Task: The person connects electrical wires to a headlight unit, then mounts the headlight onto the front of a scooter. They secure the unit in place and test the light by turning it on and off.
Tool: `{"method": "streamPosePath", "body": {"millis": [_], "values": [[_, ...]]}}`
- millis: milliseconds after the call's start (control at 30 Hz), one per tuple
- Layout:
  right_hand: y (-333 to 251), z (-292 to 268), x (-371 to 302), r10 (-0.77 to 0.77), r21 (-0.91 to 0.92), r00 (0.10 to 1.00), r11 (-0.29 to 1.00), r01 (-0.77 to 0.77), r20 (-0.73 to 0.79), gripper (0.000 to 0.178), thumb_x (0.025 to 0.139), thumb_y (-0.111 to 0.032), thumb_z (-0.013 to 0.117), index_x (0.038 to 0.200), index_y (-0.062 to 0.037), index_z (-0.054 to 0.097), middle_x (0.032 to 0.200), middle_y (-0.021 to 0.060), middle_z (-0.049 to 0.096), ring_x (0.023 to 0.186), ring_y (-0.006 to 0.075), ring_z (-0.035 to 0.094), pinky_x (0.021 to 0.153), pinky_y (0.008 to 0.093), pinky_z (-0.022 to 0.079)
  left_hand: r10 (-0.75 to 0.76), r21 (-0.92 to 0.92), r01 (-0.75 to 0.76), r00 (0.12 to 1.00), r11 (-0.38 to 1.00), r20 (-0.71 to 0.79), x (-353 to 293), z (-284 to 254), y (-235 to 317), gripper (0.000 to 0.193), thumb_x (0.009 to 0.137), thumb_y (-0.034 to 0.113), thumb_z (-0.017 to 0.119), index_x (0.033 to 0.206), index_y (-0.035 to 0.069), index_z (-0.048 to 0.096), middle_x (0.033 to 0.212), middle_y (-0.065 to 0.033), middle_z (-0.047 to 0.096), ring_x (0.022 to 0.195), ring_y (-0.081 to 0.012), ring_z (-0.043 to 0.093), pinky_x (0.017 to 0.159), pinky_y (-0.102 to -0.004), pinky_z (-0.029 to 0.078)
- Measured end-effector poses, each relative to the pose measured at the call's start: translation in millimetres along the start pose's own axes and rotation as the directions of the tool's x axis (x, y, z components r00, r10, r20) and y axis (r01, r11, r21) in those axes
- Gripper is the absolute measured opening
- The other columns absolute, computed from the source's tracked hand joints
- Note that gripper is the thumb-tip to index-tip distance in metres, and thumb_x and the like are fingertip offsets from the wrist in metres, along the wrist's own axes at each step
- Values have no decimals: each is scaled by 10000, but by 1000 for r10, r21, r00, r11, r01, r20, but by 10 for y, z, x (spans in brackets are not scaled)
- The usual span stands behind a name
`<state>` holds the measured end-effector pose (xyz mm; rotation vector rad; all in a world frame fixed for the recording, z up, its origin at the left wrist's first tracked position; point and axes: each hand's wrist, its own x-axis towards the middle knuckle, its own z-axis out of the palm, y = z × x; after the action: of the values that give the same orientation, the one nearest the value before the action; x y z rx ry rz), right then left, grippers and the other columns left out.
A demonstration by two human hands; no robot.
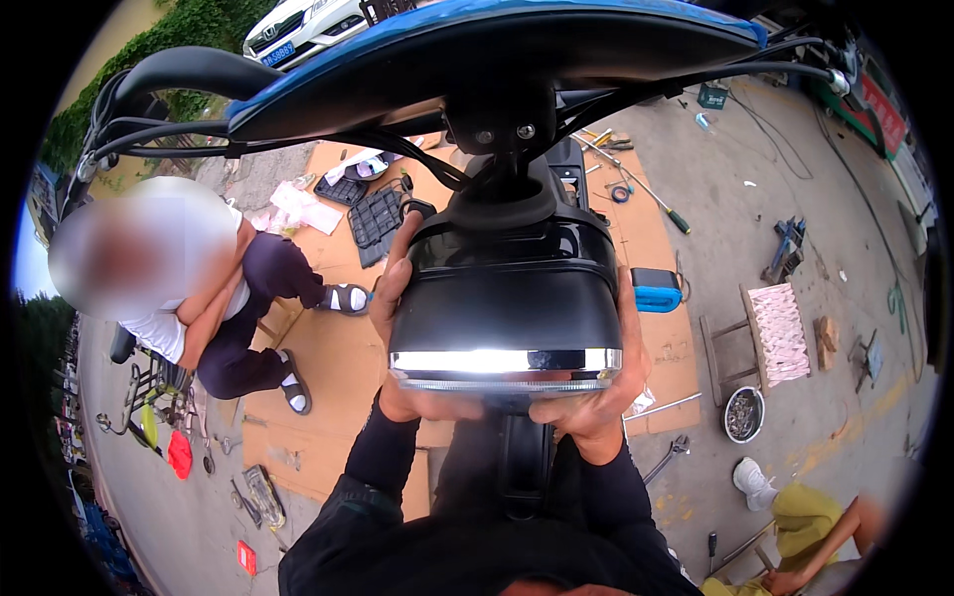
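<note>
A black, rounded headlight (505, 316) with a shiny chrome ring (505, 362) is in the middle of the view, in front of my body. My left hand (391, 300) wraps its left side, fingers reaching up along the housing. Around the opposite side curls my right hand (632, 370), with part of the palm below the ring. The headlight sits under a bracket (502, 124) beneath a dark panel with a blue edge (497, 50). Black cables (422, 154) run beside the bracket toward the handlebar ends. The lens side faces me and is mostly hidden.
A person (258, 288) sits at left with folded arms; another person's leg (810, 521) shows at lower right. Cardboard (661, 343) covers the ground, with an open tool case (378, 223) on it. At right are a woven-seat stool (778, 333) and a bowl of small parts (743, 414).
</note>
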<state>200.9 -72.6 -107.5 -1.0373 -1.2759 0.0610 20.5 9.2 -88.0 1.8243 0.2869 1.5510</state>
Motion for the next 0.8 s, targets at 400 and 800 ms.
{"method": "streamPosePath", "body": {"millis": [400,800], "values": [[30,8,43,18,24,1000,1000,-19,16,1439,526,-814,825,1475,155,345,1292,243,627,1163,312,657,1019,405,503,127,95,-141,982,985,140,96,-155,-71,1359,505,588,965,1561,178,214,1580,-329,183,1459,-449,306,1161,-517,361],[-22,-10,129,-121,18,993,993,121,-17,1257,593,-569,928,1424,203,385,1381,363,536,1213,441,625,1035,451,497,-41,245,-2,985,970,169,61,-248,233,1301,538,562,953,1530,126,232,1582,-331,199,1447,-435,345,1185,-501,348]]}}
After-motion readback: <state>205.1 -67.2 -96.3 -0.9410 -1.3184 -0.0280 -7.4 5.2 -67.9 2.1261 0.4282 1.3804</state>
